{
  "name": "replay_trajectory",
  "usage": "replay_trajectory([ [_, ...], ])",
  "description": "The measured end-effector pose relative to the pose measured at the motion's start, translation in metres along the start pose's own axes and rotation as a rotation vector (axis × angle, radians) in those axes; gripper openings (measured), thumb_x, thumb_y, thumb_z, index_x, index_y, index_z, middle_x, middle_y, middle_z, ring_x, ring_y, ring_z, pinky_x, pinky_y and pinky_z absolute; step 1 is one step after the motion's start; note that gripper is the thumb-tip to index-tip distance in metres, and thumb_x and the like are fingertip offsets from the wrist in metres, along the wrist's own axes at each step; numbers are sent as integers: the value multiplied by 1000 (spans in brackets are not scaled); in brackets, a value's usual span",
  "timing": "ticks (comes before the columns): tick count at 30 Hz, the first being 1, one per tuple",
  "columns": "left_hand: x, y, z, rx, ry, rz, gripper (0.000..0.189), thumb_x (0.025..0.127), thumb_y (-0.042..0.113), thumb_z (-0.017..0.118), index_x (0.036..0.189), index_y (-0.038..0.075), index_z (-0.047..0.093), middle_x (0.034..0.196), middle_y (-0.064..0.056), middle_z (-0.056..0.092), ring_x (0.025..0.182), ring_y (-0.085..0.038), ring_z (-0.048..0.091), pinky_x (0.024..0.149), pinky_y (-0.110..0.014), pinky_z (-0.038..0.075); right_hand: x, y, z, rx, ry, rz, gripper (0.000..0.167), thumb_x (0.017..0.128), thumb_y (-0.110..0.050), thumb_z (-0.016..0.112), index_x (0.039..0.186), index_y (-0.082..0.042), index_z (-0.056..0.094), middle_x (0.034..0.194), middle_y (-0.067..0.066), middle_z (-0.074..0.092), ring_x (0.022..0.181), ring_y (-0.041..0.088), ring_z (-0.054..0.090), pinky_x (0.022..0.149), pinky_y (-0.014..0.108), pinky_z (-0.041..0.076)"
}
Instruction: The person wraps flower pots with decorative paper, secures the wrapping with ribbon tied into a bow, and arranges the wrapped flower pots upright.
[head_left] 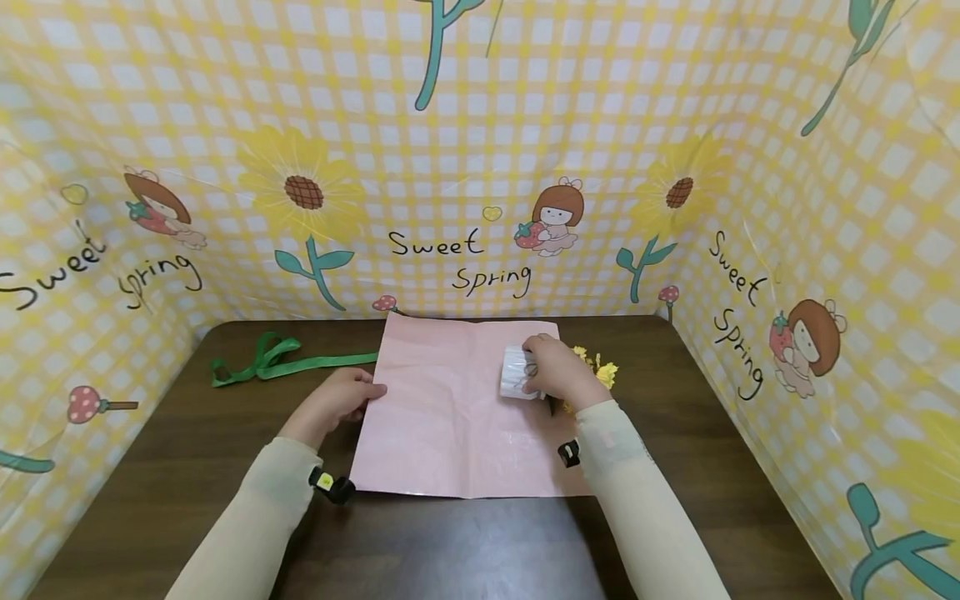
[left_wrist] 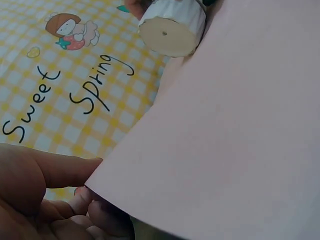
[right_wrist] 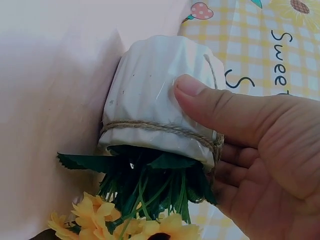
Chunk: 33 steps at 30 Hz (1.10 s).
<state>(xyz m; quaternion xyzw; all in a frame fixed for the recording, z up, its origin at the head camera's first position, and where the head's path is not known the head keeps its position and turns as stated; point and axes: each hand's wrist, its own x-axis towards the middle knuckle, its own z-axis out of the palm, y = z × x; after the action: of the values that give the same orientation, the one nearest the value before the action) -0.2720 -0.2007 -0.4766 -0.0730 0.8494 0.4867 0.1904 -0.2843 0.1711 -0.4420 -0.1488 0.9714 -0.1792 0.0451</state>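
A large pink sheet of paper with a middle crease covers the centre of the table. My left hand pinches its left edge between thumb and fingers, as the left wrist view shows at the paper's corner. On the right half of the sheet, my right hand grips a white fluted flowerpot that is tipped on its side. Twine circles the pot near its rim. Green leaves and yellow artificial flowers stick out of its mouth, pointing right in the head view. The pot's flat base faces left.
A crumpled green ribbon lies at the table's back left, one end reaching the paper. The dark wooden table is enclosed at the back and sides by yellow checked cloth printed with flowers and lettering.
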Motion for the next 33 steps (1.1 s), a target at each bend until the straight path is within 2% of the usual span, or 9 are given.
replay_trajectory([
  [8, -8, 1, -2, -45, -18, 45, 32, 103, 29, 61, 111, -2, 58, 79, -3, 57, 65, -15, 53, 62, -29, 51, -2, -3, -2, -24, -4, 10, 66, 79, -15, 90, 136, -3, 58, 131, 11, 62, 113, 25, 60, 101, 42, 49],
  [12, -15, 1, -3, -66, -29, 44, 30, 103, 25, 62, 110, -3, 56, 77, -4, 57, 61, -14, 54, 59, -29, 51, 0, -5, -2, -44, 0, 1, 65, 78, -13, 90, 135, -4, 60, 129, 10, 63, 110, 24, 60, 99, 43, 50],
  [15, -18, 0, -3, -75, -41, 40, 29, 103, 24, 62, 110, -4, 56, 80, -6, 58, 65, -16, 56, 61, -30, 53, 1, -7, -3, -65, 5, -8, 65, 77, -12, 90, 134, -4, 61, 128, 10, 64, 109, 24, 60, 99, 42, 50],
  [22, -27, 0, -4, -88, -33, 40, 28, 103, 23, 61, 109, -4, 56, 82, -8, 59, 66, -19, 57, 62, -32, 54, 3, -10, -2, -87, -5, -34, 64, 76, -12, 91, 133, -3, 62, 130, 10, 65, 113, 24, 61, 102, 41, 49],
  [28, -37, 5, -9, -80, -12, 112, 25, 103, 23, 60, 101, -2, 56, 81, -7, 57, 70, -21, 56, 70, -39, 55, 5, -13, -1, -88, -18, -57, 65, 77, -12, 90, 135, -4, 61, 133, 11, 63, 116, 26, 61, 102, 42, 49],
  [33, -41, 8, -13, -73, 22, 166, 23, 103, 23, 60, 90, 4, 56, 80, -3, 55, 77, -26, 55, 74, -41, 49, 6, -15, 4, -75, -15, -74, 66, 75, -12, 90, 134, -4, 62, 131, 10, 64, 113, 24, 61, 101, 41, 49],
])
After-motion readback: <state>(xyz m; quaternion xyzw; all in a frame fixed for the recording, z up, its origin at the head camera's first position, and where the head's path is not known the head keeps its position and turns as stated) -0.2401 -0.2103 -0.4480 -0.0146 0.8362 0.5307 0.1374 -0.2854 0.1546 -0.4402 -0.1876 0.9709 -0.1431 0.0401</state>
